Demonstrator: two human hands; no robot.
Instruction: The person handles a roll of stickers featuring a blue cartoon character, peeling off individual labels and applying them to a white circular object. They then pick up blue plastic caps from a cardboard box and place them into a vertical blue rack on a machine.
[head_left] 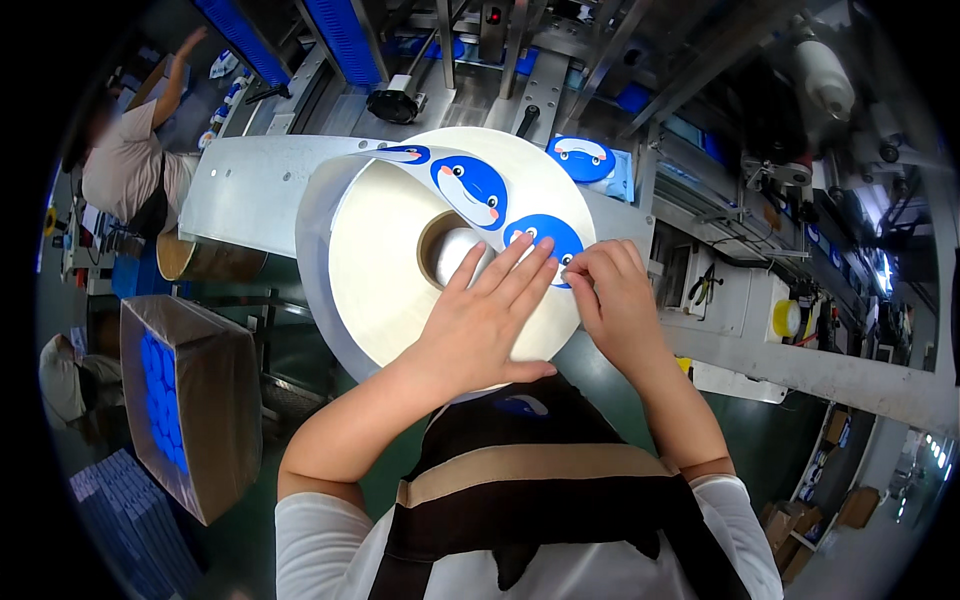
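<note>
A large roll of labels (385,285) lies on its side in front of me, its cream face up and a brown cardboard core (432,245) in the middle. A loose strip of the backing curls over its top, bearing blue whale-shaped labels (466,190). My left hand (475,325) is open, palm down on the roll, its fingertips on a blue whale label (545,232). At that label's right edge, my right hand (615,295) is closed with thumb and forefinger pinched together. The label's lower part is partly hidden by my fingers.
A soft packet with a blue whale face (583,160) lies beyond the roll on the metal machine table (240,195). Machine frames and a black knob (392,105) stand behind. An open carton (210,390) of blue items is at left, near a person (135,165).
</note>
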